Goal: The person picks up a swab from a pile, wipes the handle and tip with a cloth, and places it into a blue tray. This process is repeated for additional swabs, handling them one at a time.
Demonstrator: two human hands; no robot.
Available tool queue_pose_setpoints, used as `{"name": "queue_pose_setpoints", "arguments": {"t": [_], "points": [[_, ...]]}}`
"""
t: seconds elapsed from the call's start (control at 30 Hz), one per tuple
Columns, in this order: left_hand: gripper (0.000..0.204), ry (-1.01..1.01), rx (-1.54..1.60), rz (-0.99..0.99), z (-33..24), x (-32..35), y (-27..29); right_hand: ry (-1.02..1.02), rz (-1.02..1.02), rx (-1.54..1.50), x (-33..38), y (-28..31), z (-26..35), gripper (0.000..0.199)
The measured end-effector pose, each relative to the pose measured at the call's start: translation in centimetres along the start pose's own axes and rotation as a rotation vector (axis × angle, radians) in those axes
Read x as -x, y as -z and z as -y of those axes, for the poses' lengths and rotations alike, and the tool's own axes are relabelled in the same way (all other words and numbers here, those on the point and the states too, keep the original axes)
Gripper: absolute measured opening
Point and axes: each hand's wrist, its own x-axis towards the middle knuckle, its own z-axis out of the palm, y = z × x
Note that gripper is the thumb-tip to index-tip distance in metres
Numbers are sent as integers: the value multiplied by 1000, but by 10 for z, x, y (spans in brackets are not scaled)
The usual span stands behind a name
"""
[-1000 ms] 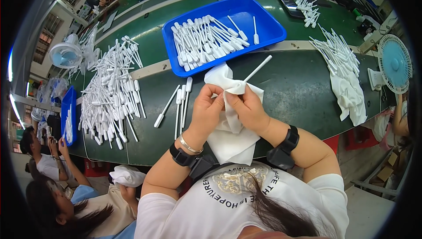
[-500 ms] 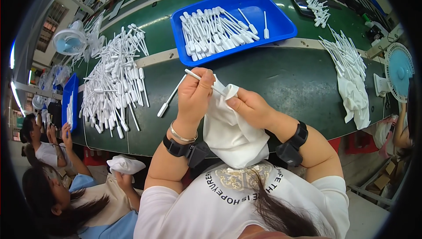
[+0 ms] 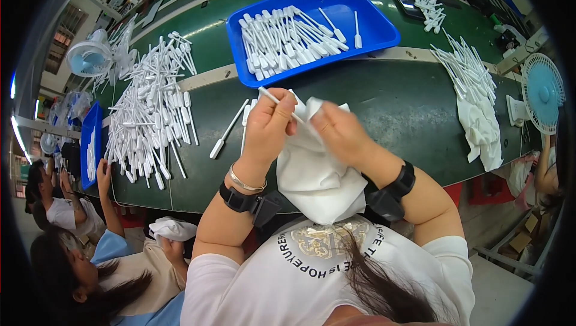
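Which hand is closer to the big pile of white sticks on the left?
Left. The left hand, pinching one white stick, is to the right of the big pile; the right hand, at the white cloth, is farther right, beyond the left hand.

head cam — wide fisheye, head-worn | looks down | near green workbench (image 3: pixel 408 107)

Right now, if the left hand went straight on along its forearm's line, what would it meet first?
Probably the near side of the blue tray, just beyond the left hand, though depth is hard to judge.
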Motion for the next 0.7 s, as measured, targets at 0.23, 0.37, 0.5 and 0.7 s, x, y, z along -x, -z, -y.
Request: {"name": "queue_pose_setpoints", "arguments": {"t": [0.23,0.37,0.5,0.7], "points": [[12,-27,-34,74,1,4,-2,-74,371,-190,7,7,10,30],[12,-112,153,67,-7,2,7,-189,647,-471,1,23,11,30],[14,-204,343,39,-13,-6,20,-219,664,-501,-3,24,5,29],[14,-103,179,54,-5,-1,8,-88,-28,-266,-6,13,1,29]]}}
